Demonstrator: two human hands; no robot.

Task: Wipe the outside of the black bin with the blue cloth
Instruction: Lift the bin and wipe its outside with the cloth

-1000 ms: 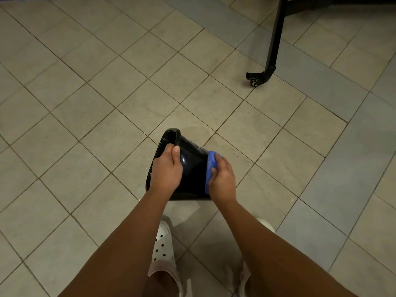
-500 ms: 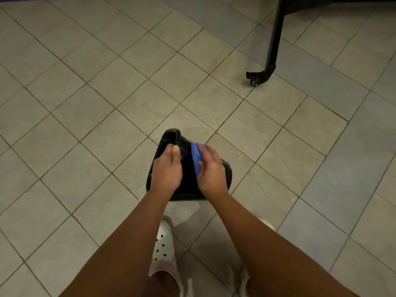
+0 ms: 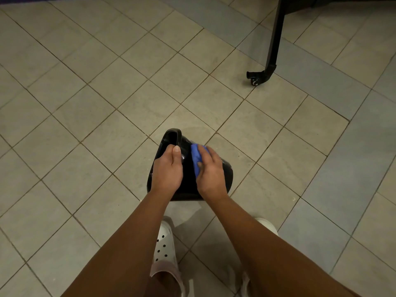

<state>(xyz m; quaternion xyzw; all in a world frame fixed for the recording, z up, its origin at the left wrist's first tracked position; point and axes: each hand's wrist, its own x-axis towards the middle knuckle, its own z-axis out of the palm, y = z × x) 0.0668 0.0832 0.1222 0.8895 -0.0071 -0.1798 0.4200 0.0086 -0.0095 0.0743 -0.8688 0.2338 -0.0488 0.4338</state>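
Observation:
A glossy black bin lies tipped on the tiled floor, its open mouth facing left and its base to the right. My left hand grips the bin's rim at the mouth, thumb on the outer wall. My right hand presses a bunched blue cloth against the upper outside wall, just right of the left thumb. Most of the cloth is hidden under my fingers.
A black metal leg with a small caster stands on the floor at the upper right. My two white perforated clogs are right below the bin. Beige and grey floor tiles lie all around.
My right hand has slid the blue cloth leftward along the bin's wall, from the base end toward the rim. The left hand and the bin have stayed put.

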